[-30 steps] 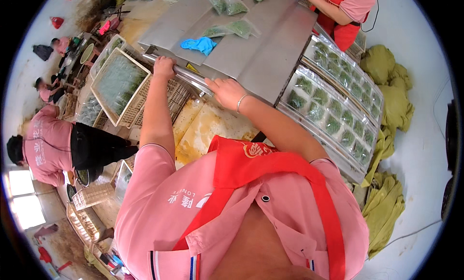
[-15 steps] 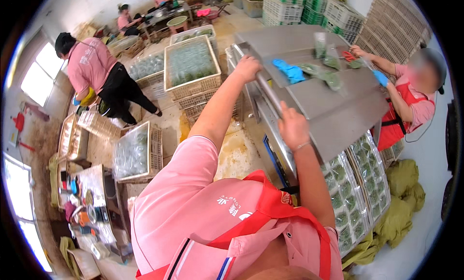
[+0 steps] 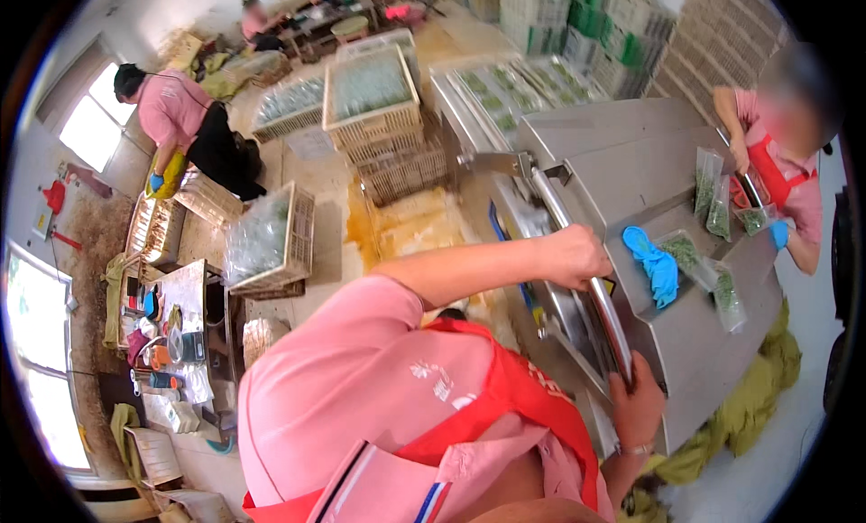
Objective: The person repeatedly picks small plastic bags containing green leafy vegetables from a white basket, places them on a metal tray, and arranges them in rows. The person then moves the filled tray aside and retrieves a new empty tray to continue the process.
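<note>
My left hand [image 3: 577, 258] is closed round a long metal handle bar [image 3: 561, 214] along the edge of a grey metal machine lid [image 3: 663, 185]. Nearer to me, my right hand [image 3: 638, 401] grips the lower end of the same bar. On the lid lie crumpled blue gloves [image 3: 653, 266] and several clear bags of green plant matter [image 3: 704, 263]. Beyond the lid, rows of flat clear packs with green contents [image 3: 492, 94] rest on the machine's uncovered bed. The surface under the lid is hidden.
Across the machine, a co-worker [image 3: 794, 171] in a red apron holds the lid's far side. Crates of clear packs [image 3: 370, 90] are stacked at left of the machine. Another person [image 3: 185, 126] bends by the window. A cluttered table [image 3: 185, 333] stands at left; green sacks [image 3: 740, 424] lie at right.
The lid has swung from the far bed toward me, covering the near packs and baring the far ones. Both my hands moved nearer and to the right with its bar.
</note>
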Demonstrator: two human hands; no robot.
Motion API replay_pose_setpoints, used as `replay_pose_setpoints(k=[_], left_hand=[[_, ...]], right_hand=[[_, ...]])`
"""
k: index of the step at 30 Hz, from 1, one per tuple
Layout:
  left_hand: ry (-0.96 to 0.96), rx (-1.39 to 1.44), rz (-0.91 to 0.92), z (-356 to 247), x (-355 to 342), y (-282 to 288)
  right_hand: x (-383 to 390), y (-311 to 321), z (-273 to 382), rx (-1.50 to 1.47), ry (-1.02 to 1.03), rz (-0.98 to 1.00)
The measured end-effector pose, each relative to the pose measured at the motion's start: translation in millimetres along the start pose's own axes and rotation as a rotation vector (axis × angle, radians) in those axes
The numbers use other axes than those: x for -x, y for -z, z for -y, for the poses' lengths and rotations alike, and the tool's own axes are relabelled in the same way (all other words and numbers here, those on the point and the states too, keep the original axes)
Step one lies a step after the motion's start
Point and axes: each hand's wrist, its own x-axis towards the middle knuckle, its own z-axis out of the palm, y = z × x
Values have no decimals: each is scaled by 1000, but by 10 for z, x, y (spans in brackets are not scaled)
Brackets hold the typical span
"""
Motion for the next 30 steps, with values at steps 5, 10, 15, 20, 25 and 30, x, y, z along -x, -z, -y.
replay_pose_setpoints(k=[5, 10, 15, 20, 25, 30], left_hand=[[-29, 181, 622, -464, -39, -1087], [-42, 166, 631, -511, 148, -1566], [-53, 221, 570, -502, 192, -1643], [-10, 224, 326, -537, 476, -1508], [-66, 292, -154, -272, 1336, -857], [366, 416, 115, 489, 2906, -397]], right_hand=[[373, -796, -685, 371, -284, 264], [547, -1096, -951, 427, -285, 278], [585, -1160, -1062, 453, -250, 289], [182, -1306, -867, -189, -61, 62], [-793, -1642, 173, -443, 46, -69], [-1659, -2631, 898, -596, 142, 71]])
